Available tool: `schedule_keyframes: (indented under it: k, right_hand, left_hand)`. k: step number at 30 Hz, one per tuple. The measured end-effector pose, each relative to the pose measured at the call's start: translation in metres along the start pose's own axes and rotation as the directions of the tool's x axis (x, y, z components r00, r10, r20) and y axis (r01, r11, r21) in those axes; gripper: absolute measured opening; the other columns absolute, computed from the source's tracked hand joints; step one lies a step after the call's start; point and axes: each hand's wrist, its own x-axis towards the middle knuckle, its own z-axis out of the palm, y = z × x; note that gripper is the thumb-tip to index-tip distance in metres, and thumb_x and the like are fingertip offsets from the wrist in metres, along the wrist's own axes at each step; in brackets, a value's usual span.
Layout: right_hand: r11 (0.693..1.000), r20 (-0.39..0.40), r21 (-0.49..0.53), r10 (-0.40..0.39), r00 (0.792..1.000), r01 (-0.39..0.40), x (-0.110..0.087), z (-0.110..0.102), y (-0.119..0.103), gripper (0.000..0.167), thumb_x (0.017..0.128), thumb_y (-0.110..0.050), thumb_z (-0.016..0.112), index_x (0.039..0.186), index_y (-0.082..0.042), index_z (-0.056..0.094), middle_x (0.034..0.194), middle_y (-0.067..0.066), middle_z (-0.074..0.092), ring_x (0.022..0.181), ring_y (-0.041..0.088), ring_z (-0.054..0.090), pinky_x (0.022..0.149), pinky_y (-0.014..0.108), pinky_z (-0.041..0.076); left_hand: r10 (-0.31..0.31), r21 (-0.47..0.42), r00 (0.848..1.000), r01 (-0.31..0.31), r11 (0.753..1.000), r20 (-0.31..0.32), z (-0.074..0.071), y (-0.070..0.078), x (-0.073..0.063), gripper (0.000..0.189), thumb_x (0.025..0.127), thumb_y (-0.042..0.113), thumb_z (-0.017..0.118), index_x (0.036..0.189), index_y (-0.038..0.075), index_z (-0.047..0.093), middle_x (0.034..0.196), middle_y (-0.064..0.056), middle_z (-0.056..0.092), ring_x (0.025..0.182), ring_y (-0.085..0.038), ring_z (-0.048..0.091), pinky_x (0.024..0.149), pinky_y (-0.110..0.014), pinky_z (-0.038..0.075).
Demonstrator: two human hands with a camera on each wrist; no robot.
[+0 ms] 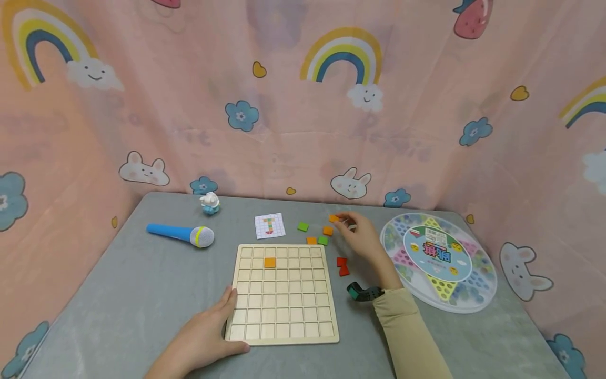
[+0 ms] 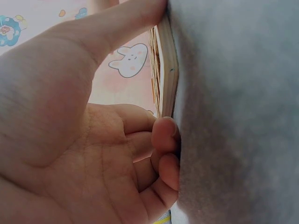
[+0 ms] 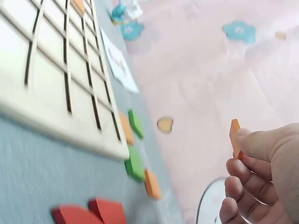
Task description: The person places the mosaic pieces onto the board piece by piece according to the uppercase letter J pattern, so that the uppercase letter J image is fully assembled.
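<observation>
"Where is the orange tile (image 1: 333, 218) sitting?"

"The right hand (image 1: 361, 238) is pinching it, at one o'clock from the wooden board (image 1: 294, 301)."

"And the left hand (image 1: 208, 331)?"

"It is gripping the board's corner, at eight o'clock."

"Which step are we seeing?"

"Picking a tile, I am thinking. The next move is probably needing careful carrying toward seven o'clock, following the patterned card (image 1: 260, 227) at twelve."

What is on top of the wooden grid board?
One orange tile lies on the board, in the second row from the far edge. It hides that cell's floor; the left hand covers part of the board's edge.
</observation>
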Motion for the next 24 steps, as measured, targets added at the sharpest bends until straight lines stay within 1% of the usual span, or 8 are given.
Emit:
schedule_keyframes:
  k: [3, 7, 9, 11, 15, 17, 20, 24]
  right_hand:
    - [0.999, 0.003, -0.007, -0.037, 0.999, 0.037, 0.000, 0.005, -0.008, 0.031, 0.104, -0.017, 0.070, 0.129, 0.001, 0.072, 0.110, 0.015, 0.073, 0.097, 0.027, 0.067, 0.083, 0.037, 0.056]
    - [0.998, 0.043, 0.018, -0.066, 0.997, 0.065, -0.003, 0.016, -0.014, 0.028, 0.102, -0.015, 0.072, 0.125, 0.002, 0.073, 0.104, 0.013, 0.072, 0.091, 0.024, 0.067, 0.077, 0.031, 0.056]
    - [0.997, 0.076, 0.029, -0.070, 0.995, 0.068, -0.006, 0.023, -0.017, 0.027, 0.102, -0.015, 0.073, 0.123, 0.002, 0.073, 0.102, 0.012, 0.072, 0.089, 0.022, 0.066, 0.075, 0.029, 0.055]
    - [0.997, 0.114, 0.020, -0.073, 0.991, 0.071, -0.010, 0.029, -0.021, 0.027, 0.102, -0.016, 0.074, 0.123, 0.000, 0.074, 0.102, 0.010, 0.072, 0.087, 0.019, 0.066, 0.072, 0.028, 0.053]
    - [0.996, 0.197, -0.005, -0.085, 0.977, 0.087, -0.022, 0.041, -0.032, 0.028, 0.101, -0.018, 0.074, 0.124, -0.002, 0.074, 0.101, 0.007, 0.072, 0.083, 0.015, 0.064, 0.067, 0.029, 0.051]
    - [0.995, 0.225, -0.009, -0.090, 0.970, 0.095, -0.028, 0.046, -0.038, 0.027, 0.101, -0.018, 0.074, 0.124, -0.003, 0.074, 0.102, 0.005, 0.072, 0.084, 0.013, 0.062, 0.068, 0.029, 0.051]
    - [0.990, 0.236, 0.005, -0.138, 0.962, 0.141, -0.034, 0.052, -0.046, 0.024, 0.101, -0.016, 0.074, 0.121, -0.002, 0.075, 0.103, 0.006, 0.073, 0.085, 0.015, 0.064, 0.071, 0.029, 0.053]
    - [0.985, 0.239, 0.023, -0.173, 0.956, 0.173, -0.037, 0.060, -0.046, 0.020, 0.100, -0.012, 0.075, 0.117, -0.001, 0.075, 0.101, 0.008, 0.073, 0.085, 0.017, 0.065, 0.072, 0.027, 0.054]
  left_hand:
    - [0.004, -0.003, 1.000, -0.004, 1.000, -0.001, -0.001, 0.001, 0.000, 0.119, 0.072, 0.048, 0.096, 0.162, -0.004, 0.037, 0.170, -0.024, 0.031, 0.139, -0.047, 0.054, 0.106, -0.063, 0.047]
    - [0.014, -0.002, 1.000, -0.014, 1.000, -0.007, -0.001, 0.003, 0.001, 0.119, 0.072, 0.048, 0.095, 0.162, -0.003, 0.037, 0.171, -0.023, 0.031, 0.139, -0.047, 0.054, 0.107, -0.063, 0.047]
    - [0.022, 0.001, 1.000, -0.022, 1.000, -0.010, -0.001, 0.004, 0.002, 0.118, 0.073, 0.048, 0.095, 0.162, -0.003, 0.037, 0.171, -0.023, 0.031, 0.139, -0.047, 0.054, 0.107, -0.063, 0.047]
    - [0.029, 0.003, 1.000, -0.029, 1.000, -0.011, -0.001, 0.004, 0.003, 0.118, 0.073, 0.048, 0.095, 0.162, -0.003, 0.038, 0.171, -0.023, 0.031, 0.139, -0.047, 0.055, 0.107, -0.063, 0.047]
    - [0.035, -0.007, 0.999, -0.035, 0.999, -0.014, -0.001, 0.004, 0.001, 0.117, 0.073, 0.046, 0.096, 0.161, -0.004, 0.038, 0.170, -0.024, 0.031, 0.140, -0.047, 0.054, 0.108, -0.062, 0.047]
    - [0.033, -0.011, 0.999, -0.033, 0.999, -0.017, 0.000, 0.003, 0.000, 0.117, 0.073, 0.046, 0.096, 0.161, -0.005, 0.038, 0.170, -0.024, 0.031, 0.140, -0.046, 0.054, 0.108, -0.061, 0.047]
    - [0.023, -0.014, 1.000, -0.024, 1.000, -0.018, -0.001, 0.002, -0.001, 0.118, 0.072, 0.046, 0.096, 0.162, -0.005, 0.037, 0.171, -0.023, 0.031, 0.140, -0.046, 0.053, 0.108, -0.061, 0.047]
    - [0.016, -0.011, 1.000, -0.016, 1.000, -0.017, -0.001, 0.001, -0.002, 0.117, 0.073, 0.046, 0.096, 0.162, -0.004, 0.037, 0.171, -0.023, 0.031, 0.140, -0.048, 0.054, 0.108, -0.063, 0.046]
